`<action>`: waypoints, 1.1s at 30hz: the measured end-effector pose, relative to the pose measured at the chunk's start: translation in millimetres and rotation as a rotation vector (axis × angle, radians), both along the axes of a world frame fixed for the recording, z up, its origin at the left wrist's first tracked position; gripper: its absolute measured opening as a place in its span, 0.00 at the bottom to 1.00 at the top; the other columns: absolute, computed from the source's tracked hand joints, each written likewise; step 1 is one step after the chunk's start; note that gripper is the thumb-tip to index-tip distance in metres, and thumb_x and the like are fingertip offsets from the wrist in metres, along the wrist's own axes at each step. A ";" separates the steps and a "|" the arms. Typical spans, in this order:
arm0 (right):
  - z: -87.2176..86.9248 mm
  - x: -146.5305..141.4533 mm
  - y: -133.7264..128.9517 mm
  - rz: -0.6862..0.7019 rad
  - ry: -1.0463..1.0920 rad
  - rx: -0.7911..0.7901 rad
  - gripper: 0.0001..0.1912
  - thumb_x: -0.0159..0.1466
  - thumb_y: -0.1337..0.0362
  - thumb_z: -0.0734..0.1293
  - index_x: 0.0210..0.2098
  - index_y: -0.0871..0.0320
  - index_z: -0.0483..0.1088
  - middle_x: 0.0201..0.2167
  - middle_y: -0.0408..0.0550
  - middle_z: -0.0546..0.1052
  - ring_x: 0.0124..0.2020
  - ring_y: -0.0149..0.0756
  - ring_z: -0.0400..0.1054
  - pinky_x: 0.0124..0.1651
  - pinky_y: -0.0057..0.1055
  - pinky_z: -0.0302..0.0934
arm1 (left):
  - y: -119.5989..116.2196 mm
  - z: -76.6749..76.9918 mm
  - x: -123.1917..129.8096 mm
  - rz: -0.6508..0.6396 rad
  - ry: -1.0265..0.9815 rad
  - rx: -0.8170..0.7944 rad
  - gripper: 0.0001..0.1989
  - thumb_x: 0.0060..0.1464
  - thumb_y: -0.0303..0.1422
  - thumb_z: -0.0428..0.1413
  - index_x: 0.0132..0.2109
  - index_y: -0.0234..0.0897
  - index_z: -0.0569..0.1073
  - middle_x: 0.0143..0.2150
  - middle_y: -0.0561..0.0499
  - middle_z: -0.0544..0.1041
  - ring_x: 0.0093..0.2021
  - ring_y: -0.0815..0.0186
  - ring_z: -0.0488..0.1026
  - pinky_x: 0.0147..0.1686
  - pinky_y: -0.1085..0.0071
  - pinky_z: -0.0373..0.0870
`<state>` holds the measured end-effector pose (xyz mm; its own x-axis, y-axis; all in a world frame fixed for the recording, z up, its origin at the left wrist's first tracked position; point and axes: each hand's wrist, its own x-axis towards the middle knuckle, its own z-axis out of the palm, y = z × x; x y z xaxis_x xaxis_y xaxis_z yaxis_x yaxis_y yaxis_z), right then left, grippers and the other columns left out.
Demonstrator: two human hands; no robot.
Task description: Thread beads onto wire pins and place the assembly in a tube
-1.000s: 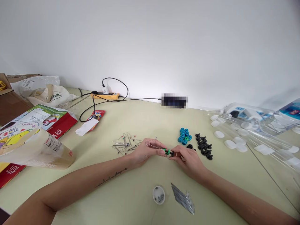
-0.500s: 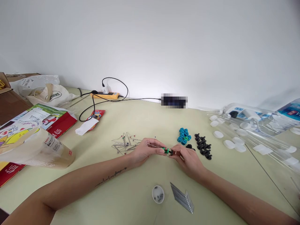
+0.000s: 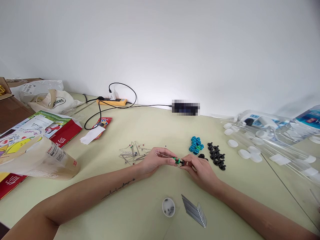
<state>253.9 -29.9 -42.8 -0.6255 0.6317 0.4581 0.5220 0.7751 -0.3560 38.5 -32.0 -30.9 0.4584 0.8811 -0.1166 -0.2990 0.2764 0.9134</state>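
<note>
Between the fingertips of both hands is a small green ring-like piece (image 3: 176,160) joined to a black knob-like piece (image 3: 182,163). My left hand (image 3: 160,160) pinches the green end, and a thin metal wire (image 3: 160,153) sticks out over its fingers. My right hand (image 3: 198,168) grips the black end between thumb and fingers. Beyond the right hand sits a cluster of blue ring-like pieces (image 3: 195,144), one of them greener. Beside them lie several black knob-like pieces (image 3: 217,156). Thin metal wires with small coloured ends (image 3: 132,153) are spread left of my left hand.
A small white cup (image 3: 168,207) with tiny metal parts stands in front, beside a row of metal rods (image 3: 194,210). White caps and clear plastic tubes (image 3: 282,146) lie right. A drink cup (image 3: 57,160), a red snack packet (image 3: 106,125) and a power strip (image 3: 112,101) are left.
</note>
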 end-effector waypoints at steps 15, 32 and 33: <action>0.8 0.2 -0.4 0.000 -0.022 0.017 0.10 0.69 0.60 0.55 0.36 0.57 0.62 0.25 0.44 0.71 0.24 0.31 0.64 0.28 0.27 0.54 | 1.1 -2.1 0.4 -0.009 -0.007 0.027 0.11 0.41 0.30 0.65 0.35 0.32 0.78 0.34 0.46 0.79 0.36 0.64 0.74 0.42 0.67 0.68; 3.6 0.2 -0.8 0.002 -0.067 -0.005 0.16 0.70 0.56 0.50 0.33 0.57 0.62 0.22 0.43 0.69 0.23 0.32 0.61 0.27 0.27 0.52 | 0.8 -2.8 1.0 -0.013 0.001 0.039 0.11 0.41 0.30 0.65 0.35 0.32 0.78 0.33 0.47 0.79 0.34 0.65 0.75 0.41 0.67 0.68; 4.0 0.3 -0.9 0.003 -0.082 -0.009 0.18 0.71 0.56 0.48 0.32 0.57 0.62 0.22 0.44 0.68 0.23 0.32 0.61 0.27 0.28 0.51 | 0.8 -2.7 1.2 -0.016 0.004 0.039 0.11 0.40 0.30 0.65 0.35 0.32 0.78 0.33 0.47 0.79 0.34 0.65 0.75 0.41 0.68 0.68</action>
<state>254.2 -30.9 -38.8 -0.6623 0.6336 0.4000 0.5475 0.7736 -0.3190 39.7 -31.1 -33.7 0.4722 0.8775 -0.0841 -0.2910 0.2452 0.9248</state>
